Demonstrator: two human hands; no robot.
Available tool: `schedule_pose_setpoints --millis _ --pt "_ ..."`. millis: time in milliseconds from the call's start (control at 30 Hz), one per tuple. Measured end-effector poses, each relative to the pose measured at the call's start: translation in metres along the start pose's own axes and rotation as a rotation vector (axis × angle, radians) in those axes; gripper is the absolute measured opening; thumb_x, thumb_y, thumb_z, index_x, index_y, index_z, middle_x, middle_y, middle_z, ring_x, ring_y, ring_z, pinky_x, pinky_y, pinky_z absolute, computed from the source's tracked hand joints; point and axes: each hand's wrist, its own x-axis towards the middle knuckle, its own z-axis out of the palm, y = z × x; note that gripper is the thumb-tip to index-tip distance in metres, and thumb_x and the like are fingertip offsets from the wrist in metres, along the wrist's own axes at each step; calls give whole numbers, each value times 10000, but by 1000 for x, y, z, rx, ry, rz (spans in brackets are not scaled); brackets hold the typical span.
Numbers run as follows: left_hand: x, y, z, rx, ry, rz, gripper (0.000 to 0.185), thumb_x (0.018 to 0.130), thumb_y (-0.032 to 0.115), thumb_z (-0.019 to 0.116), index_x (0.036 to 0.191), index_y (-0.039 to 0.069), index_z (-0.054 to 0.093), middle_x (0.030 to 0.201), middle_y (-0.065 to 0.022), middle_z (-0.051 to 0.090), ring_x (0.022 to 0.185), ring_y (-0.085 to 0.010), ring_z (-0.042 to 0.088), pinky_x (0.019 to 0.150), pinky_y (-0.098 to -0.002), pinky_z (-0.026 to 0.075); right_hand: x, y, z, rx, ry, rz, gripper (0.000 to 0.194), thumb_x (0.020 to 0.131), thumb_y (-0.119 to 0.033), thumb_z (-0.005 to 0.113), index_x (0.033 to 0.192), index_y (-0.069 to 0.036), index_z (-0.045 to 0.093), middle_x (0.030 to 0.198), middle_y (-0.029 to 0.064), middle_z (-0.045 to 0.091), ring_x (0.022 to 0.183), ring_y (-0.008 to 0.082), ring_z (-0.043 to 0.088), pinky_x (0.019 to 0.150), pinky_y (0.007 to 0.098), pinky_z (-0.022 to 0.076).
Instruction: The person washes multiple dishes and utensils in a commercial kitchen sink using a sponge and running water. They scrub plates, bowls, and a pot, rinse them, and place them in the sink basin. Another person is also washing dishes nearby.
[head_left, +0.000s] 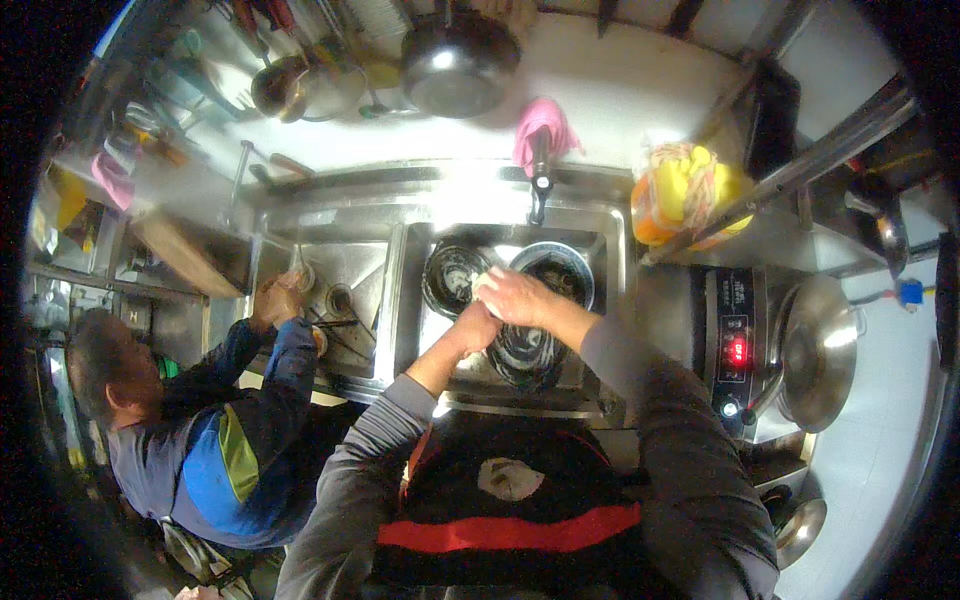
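Observation:
My left hand (478, 330) and my right hand (517, 298) meet over the right basin of a steel double sink (394, 300). Between them shows a small pale thing, mostly hidden by the fingers; it may be a cloth or sponge. Under and left of the hands lies a dark round bowl or pan (442, 289) with whitish streaks. Behind my right hand stands a light-rimmed basin (585, 262) with dark contents. A second dark, streaked vessel (529, 367) is nearer to me, below my hands.
At the left basin a co-worker (217, 450) holds both hands over small items. A faucet (540, 196) with a pink cloth (541, 131) stands behind the sink. Right are a bag of yellow and orange things (682, 195), an induction cooker (735, 352) and a steel wok (821, 352). A pan (459, 67) hangs above.

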Motion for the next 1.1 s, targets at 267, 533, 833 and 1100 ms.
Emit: schedule_pose_setpoints --millis 267,533,833,1100 --pt "-11 5 6 -250 475 154 576 768 -103 439 1337 -14 421 1217 -186 592 1173 -285 553 1025 -342 390 -56 41 46 161 209 1089 374 883 -373 610 989 -14 595 897 204 660 842 404 633 743 488 504" --pt "8 -12 71 -681 497 112 600 854 -77 493 1422 37 339 1317 -126 510 1194 -228 488 1043 -334 373 -71 -8 134 1449 1086 1754 313 857 -208 694 1066 3 597 924 114 661 738 221 642 624 371 520" --pt "-4 1 -28 291 351 603 871 753 166 782 1478 100 303 1501 -206 298 1410 -377 260 1170 -443 217 -123 46 84 909 510 1431 189 893 -175 571 779 -37 635 668 96 626 557 212 619 494 373 493" --pt "8 23 0 878 172 753 184 823 126 572 990 48 566 990 -189 599 940 -373 596 801 -458 493 -97 50 28 1285 960 1456 97 863 -125 569 838 -39 607 768 87 639 643 203 635 545 353 496"
